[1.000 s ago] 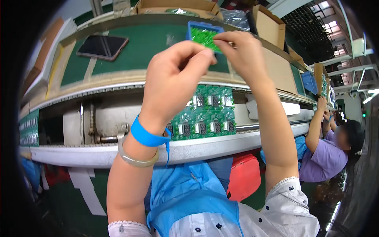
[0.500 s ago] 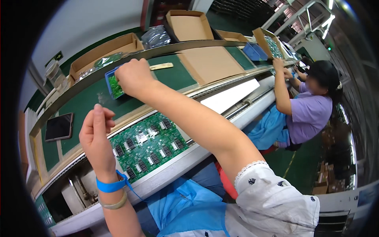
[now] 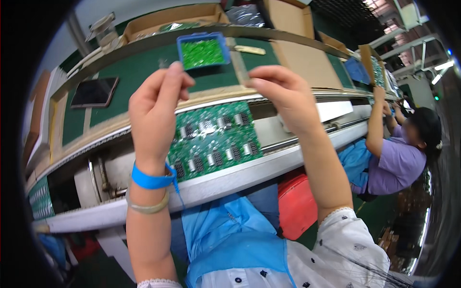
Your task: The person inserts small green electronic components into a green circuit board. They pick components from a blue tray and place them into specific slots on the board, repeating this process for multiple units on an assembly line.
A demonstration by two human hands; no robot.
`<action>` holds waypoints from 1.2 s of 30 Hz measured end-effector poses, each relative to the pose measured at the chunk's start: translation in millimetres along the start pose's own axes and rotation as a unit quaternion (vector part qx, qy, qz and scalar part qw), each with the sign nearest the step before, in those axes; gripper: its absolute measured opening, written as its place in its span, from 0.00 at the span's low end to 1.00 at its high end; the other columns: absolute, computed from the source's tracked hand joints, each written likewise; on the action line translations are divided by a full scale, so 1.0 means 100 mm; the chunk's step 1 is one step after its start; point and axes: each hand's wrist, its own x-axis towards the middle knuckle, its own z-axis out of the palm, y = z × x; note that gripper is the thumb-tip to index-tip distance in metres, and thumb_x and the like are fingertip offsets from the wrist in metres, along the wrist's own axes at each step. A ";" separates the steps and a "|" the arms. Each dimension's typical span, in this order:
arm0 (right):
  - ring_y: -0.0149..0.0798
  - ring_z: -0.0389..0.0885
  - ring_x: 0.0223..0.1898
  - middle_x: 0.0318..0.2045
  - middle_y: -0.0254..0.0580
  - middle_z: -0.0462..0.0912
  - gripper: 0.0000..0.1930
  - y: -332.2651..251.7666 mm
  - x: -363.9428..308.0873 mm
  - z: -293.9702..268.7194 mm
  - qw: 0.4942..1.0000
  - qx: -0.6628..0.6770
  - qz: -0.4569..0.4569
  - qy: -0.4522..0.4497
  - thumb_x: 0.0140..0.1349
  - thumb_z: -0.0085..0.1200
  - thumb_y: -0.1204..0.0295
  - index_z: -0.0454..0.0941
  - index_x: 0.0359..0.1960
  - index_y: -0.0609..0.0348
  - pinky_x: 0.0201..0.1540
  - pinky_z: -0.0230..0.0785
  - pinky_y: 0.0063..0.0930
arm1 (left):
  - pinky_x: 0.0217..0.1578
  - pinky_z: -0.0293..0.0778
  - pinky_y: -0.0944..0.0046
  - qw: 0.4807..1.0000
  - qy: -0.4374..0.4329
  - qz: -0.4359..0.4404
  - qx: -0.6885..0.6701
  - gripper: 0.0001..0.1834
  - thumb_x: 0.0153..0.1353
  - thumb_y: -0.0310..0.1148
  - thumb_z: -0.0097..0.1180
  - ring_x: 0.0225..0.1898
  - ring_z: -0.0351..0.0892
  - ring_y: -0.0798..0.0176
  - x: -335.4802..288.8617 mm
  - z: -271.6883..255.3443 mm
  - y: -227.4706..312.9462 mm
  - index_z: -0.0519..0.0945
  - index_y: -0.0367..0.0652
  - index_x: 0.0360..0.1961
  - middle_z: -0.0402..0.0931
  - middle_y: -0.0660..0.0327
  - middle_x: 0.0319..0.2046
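A green circuit board panel (image 3: 218, 139) with rows of black display parts and white components lies on the rail in front of me. My left hand (image 3: 156, 113) is raised over its left end, thumb pressed against curled fingers; anything between them is hidden. Beyond the panel's far right corner, my right hand (image 3: 290, 98) holds thumb and forefinger in a pinch; whatever is at the tips is too small to name. A blue bin (image 3: 226, 50) full of small green parts (image 3: 201, 54) stands on the green bench beyond both hands.
A dark phone (image 3: 95, 92) lies at the left of the bench. Flat cardboard (image 3: 307, 65) and a pale stick (image 3: 249, 50) lie farther right. Open cardboard boxes (image 3: 175, 15) line the back. At the right another person (image 3: 398, 149) works along the same metal rail (image 3: 230, 168).
My right hand has left the blue bin and come back toward me, level with the left hand. The view has turned, so the bench appears shifted right. The left hand keeps its pinch.
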 end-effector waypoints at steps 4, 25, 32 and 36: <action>0.33 0.82 0.44 0.42 0.46 0.86 0.12 0.06 -0.37 -0.20 0.995 0.089 0.042 0.007 0.64 0.60 0.78 0.81 0.48 0.67 0.51 0.72 0.26 | 0.28 0.60 0.75 1.000 0.002 0.002 0.014 0.18 0.70 0.42 0.57 0.26 0.68 0.78 0.00 0.00 -0.04 0.84 0.38 0.29 0.75 0.69 0.22; 0.33 0.82 0.37 0.34 0.38 0.87 0.06 0.10 -0.89 -0.01 0.927 -0.370 -0.059 -0.029 0.57 0.64 0.79 0.86 0.36 0.61 0.43 0.73 0.25 | 0.30 0.67 0.76 1.000 -0.008 0.003 -0.012 0.17 0.72 0.34 0.54 0.27 0.71 0.77 -0.01 0.05 -0.10 0.81 0.34 0.27 0.77 0.67 0.24; 0.42 0.77 0.40 0.32 0.34 0.81 0.06 0.20 -0.90 0.08 0.824 -0.529 -0.179 -0.095 0.53 0.66 0.76 0.84 0.33 0.54 0.45 0.66 0.35 | 0.30 0.65 0.75 1.000 -0.026 -0.008 -0.009 0.16 0.72 0.34 0.55 0.26 0.70 0.77 -0.01 0.06 -0.01 0.81 0.35 0.27 0.76 0.67 0.22; 0.42 0.76 0.39 0.31 0.34 0.80 0.06 0.22 -0.87 0.14 0.795 -0.563 -0.206 -0.091 0.51 0.66 0.76 0.84 0.32 0.54 0.43 0.66 0.35 | 0.29 0.65 0.75 0.999 -0.016 0.020 -0.025 0.17 0.72 0.34 0.55 0.26 0.69 0.78 -0.01 0.07 -0.09 0.81 0.35 0.27 0.75 0.68 0.21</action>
